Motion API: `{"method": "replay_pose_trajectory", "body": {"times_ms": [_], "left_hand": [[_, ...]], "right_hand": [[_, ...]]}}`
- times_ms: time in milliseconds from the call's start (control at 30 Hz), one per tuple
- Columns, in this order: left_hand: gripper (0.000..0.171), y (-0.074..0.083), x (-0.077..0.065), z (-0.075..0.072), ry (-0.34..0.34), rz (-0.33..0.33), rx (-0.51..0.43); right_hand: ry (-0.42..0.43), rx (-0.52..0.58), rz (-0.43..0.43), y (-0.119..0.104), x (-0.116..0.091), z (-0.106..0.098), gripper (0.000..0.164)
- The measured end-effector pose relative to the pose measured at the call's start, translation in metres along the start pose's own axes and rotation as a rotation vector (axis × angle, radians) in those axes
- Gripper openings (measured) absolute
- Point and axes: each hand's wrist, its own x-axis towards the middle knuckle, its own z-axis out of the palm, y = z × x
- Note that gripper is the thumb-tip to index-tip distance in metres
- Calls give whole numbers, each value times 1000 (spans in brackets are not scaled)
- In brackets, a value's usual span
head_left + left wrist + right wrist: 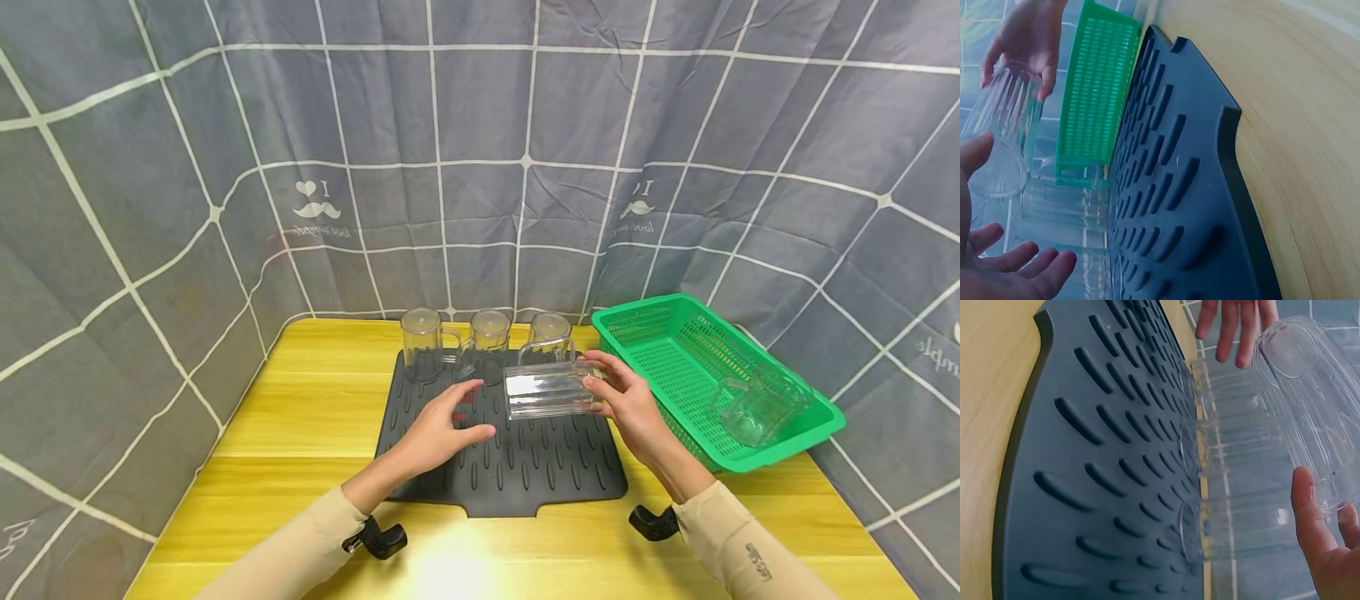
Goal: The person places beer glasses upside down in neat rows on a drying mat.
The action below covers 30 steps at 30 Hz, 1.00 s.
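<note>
Find the mat (510, 504) first, then, to its right, the green basket (667, 333) with a loose mug (765, 408) inside, and along its far edge three standing mugs (422, 346). Above its right half, clear of its surface, see the held mug (543, 390), tipped on its side. Looks stiff and transparent; cannot tell glass from plastic. Probably moderate in weight, slick on the smooth walls, liable to chip if glass. Best gripped round the body, sparing the ends. Over the mat's right edge, note the right hand (626, 404), pinching one end between thumb and fingers; over its left half, the left hand (442, 429), with fingers and thumb spread, apart from everything.
</note>
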Motion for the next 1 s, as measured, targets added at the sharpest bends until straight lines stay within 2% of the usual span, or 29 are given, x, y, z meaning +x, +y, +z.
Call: {"method": "replay_pose_trajectory", "body": {"times_ms": [200,300,500,767,1000], "left_hand": [[80,3,4,4,-18,-3,-149],[81,3,6,5,-33,0,-195],[84,5,5,8,-5,-27,-236],[76,6,3,9,64,-48,-295],[69,6,-2,4,97,-38,-308]], "right_hand": [[-17,10,-3,5,4,11,58],[-26,7,-2,7,6,16,56],[-38,34,8,10,6,25,58],[-74,107,24,14,2,32,52],[-150,106,36,14,2,35,51]]}}
